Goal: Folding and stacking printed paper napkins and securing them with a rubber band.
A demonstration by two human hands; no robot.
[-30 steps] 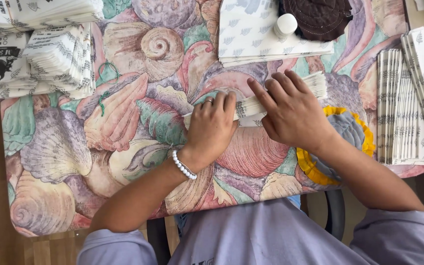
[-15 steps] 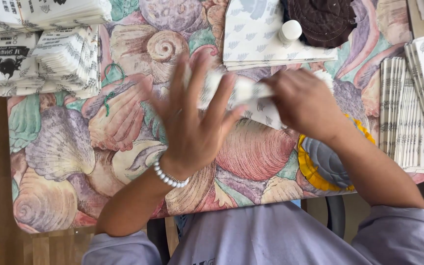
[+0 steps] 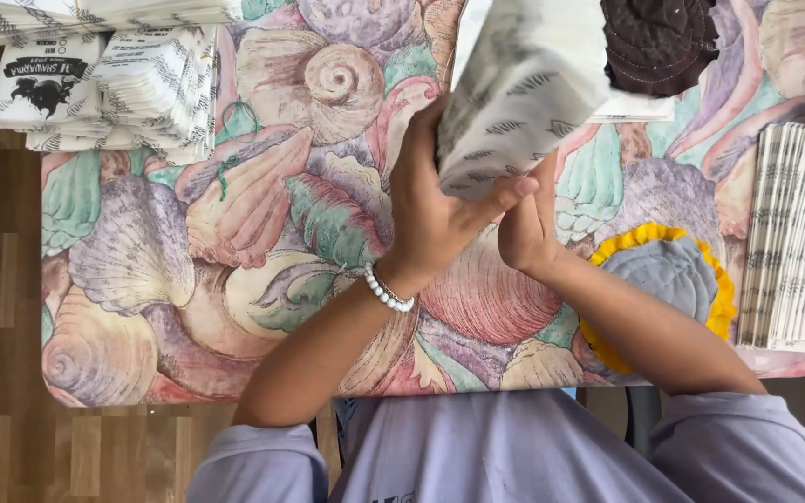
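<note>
Both hands are raised above the seashell-print tablecloth (image 3: 188,270) — the left hand (image 3: 435,210) and right hand (image 3: 528,228) together grasp a folded white patterned napkin (image 3: 524,88). It is held aloft, blurred, near the camera — stacks of similar napkins (image 3: 794,242) lie at the table's right edge.

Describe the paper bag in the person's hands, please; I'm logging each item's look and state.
The paper bag is white with rows of small grey leaf-like marks and looks like thin paper. It is lifted off the table, tilted toward the camera and blurred, so its folds and opening cannot be made out. Its lower end sits between both hands: the left hand wraps it from the left with the thumb across the front, and the right hand presses from below right. Its top edge overlaps the dark brown round mat behind.
</note>
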